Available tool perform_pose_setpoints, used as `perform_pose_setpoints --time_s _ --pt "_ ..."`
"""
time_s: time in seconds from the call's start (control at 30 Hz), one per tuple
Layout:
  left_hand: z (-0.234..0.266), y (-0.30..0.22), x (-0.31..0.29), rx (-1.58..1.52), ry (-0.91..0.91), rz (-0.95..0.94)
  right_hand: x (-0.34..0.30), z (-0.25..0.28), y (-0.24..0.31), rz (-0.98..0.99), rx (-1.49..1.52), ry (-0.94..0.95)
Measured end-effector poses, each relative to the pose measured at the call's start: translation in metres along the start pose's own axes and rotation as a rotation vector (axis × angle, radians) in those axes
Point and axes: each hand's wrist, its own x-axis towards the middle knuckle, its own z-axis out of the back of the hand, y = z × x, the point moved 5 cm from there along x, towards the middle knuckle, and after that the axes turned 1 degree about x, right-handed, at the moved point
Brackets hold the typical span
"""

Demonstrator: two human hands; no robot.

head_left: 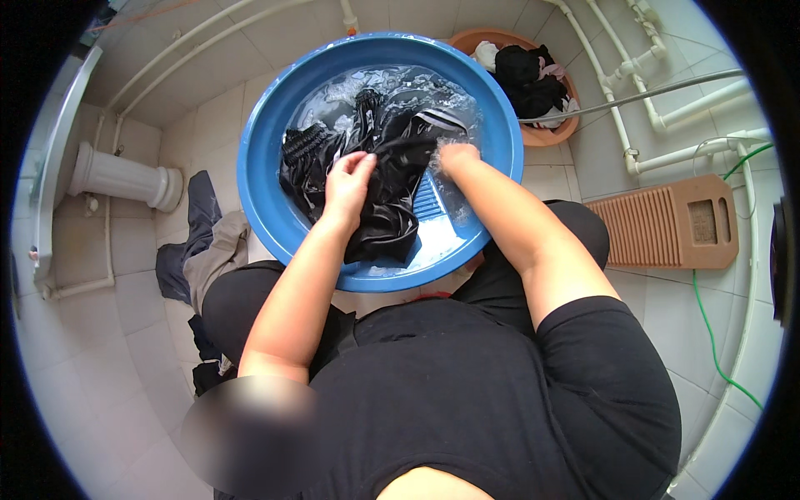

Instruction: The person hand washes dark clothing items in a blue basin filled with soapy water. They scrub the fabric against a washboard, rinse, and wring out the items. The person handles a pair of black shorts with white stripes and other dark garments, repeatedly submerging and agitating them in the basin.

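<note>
In front of me stands a large round blue basin [250, 171] with sudsy water. A wet, shiny black garment [387, 187] with a gathered waistband and white stripes lies bunched in it, partly over a ridged blue washboard surface [428, 200]. My left hand [348, 185] is closed on the garment at its left-middle part, thumb and fingers pinched together. By the basin's right side my right hand [458, 157] is closed on the garment's striped end, its fingertips hidden by splashing water.
Behind the basin at the right, a brown-orange tub [569, 132] holds dark and white clothes. A brown washboard [667, 223] lies on the right. Dark and beige clothes [218, 242] lie on the tiled floor at left, near a white pedestal [125, 179]. White pipes [617, 108] and a grey hose [642, 97] run at right.
</note>
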Motion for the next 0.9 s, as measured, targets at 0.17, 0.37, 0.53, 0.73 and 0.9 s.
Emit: perform_pose_setpoints --time_s 0.17,0.37,0.53,0.73,0.9 --pt "0.002 -0.008 -0.008 0.308 0.237 0.104 -0.011 0.026 0.003 -0.008 0.265 -0.081" --pt "0.009 0.011 0.014 -0.637 0.100 0.177 -0.100 0.099 0.068 0.626 0.653 -0.947" --pt "0.019 0.057 0.043 -0.847 0.188 0.232 -0.182 0.091 0.144 1.083 0.550 -0.798" --pt "-0.005 0.029 0.010 -0.891 0.126 0.291 -0.149 0.086 0.123 0.857 0.768 -1.028" --pt "-0.018 0.031 0.001 -0.710 0.175 0.425 -0.134 0.079 0.112 0.587 0.886 -0.889"
